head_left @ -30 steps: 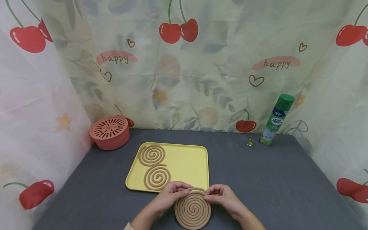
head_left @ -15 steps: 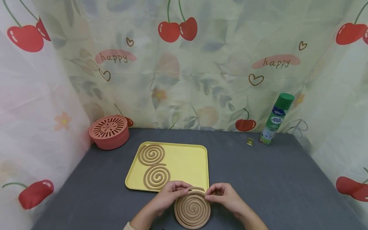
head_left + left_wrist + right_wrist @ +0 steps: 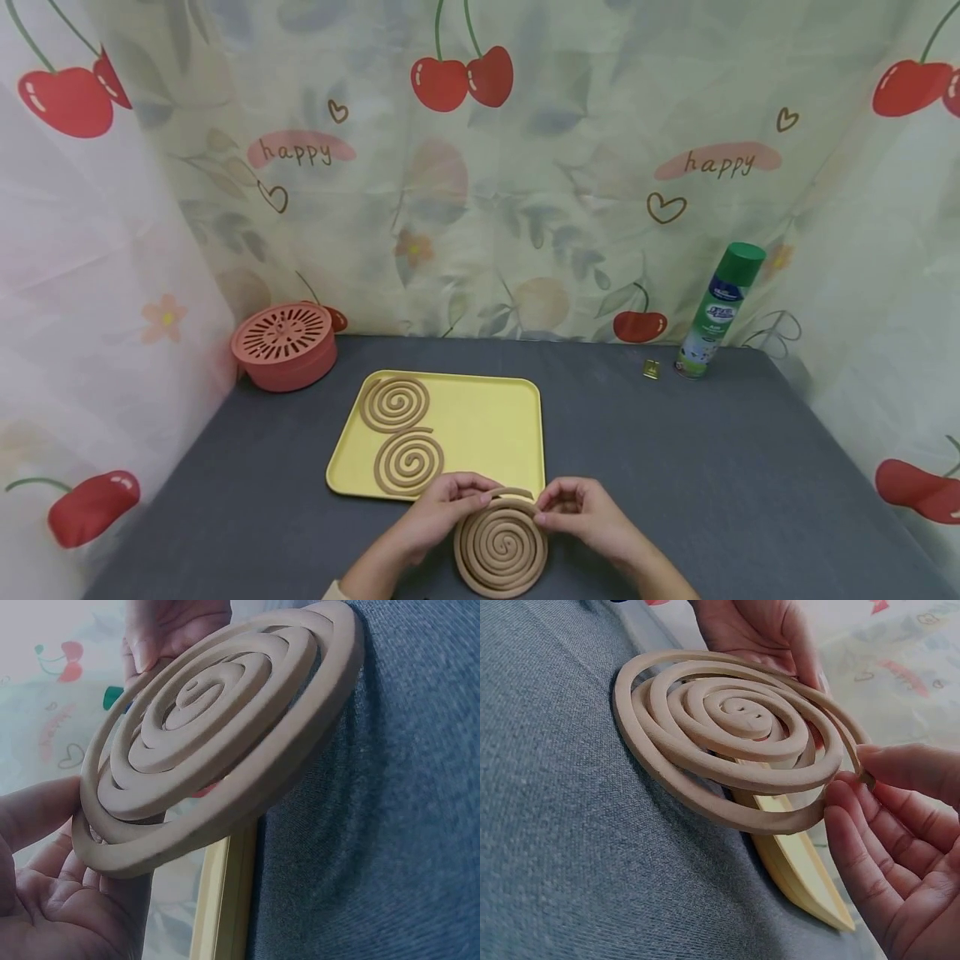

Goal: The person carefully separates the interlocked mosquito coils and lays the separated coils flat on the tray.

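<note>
A brown mosquito coil [image 3: 502, 550] is held up near the front of the table, its rings tightly nested and partly at different heights. My left hand [image 3: 447, 508] pinches its upper left edge between thumb and fingers. On the upper right edge, my right hand [image 3: 588, 518] pinches the outer ring close to a loose coil end. The left wrist view shows the coil [image 3: 225, 795] tilted, with gaps between several rings. In the right wrist view, thumb and fingertips of the right hand [image 3: 907, 847] grip the rim. It cannot be told whether one coil or two interlocked coils are held.
Just beyond the hands lies a yellow tray [image 3: 491, 425], bearing two separate coils, one far [image 3: 395, 404] and one near [image 3: 409, 461]. A red slotted round box [image 3: 285, 346] stands at back left. At back right are a green spray can [image 3: 720, 312] and a small metal piece [image 3: 652, 369].
Both hands keep almost the same place and grip. The rings of the held coil look slightly further apart at the outer edge.
</note>
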Motion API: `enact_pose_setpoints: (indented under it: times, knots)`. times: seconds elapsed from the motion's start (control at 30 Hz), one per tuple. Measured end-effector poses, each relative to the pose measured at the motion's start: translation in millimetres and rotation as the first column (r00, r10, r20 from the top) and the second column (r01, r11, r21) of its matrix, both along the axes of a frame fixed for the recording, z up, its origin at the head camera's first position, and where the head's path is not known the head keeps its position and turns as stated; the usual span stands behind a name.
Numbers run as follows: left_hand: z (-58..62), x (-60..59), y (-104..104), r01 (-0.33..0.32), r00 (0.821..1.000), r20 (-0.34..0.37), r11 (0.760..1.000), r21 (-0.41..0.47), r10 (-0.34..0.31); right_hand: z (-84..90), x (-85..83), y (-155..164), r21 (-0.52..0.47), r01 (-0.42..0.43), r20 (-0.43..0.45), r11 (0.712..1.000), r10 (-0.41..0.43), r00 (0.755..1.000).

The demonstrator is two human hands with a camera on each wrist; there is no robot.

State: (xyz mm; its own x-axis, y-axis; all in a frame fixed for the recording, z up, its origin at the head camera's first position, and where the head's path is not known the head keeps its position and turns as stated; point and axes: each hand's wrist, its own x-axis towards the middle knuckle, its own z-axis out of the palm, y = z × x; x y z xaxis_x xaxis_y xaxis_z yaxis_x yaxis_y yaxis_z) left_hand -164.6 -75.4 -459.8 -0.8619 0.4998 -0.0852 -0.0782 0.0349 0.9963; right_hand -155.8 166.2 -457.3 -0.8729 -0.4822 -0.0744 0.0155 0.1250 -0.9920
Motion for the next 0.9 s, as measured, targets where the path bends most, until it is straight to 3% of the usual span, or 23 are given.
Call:
enact_pose_setpoints:
  times: [0.53,0.9]
  knots:
    - [-1.6,0.6,0,0.014,1.000,-0.006,1.000,0.003,-0.014,-10.3,2.5,-1,-0.025,-0.021,0.026,0.999,0.021,0.999]
    - [-3.2,-0.6,-1,0.010,1.000,-0.004,1.000,-0.006,-0.010,-19.9,1.5,0,-0.036,-0.104,0.066,0.994,0.106,0.992]
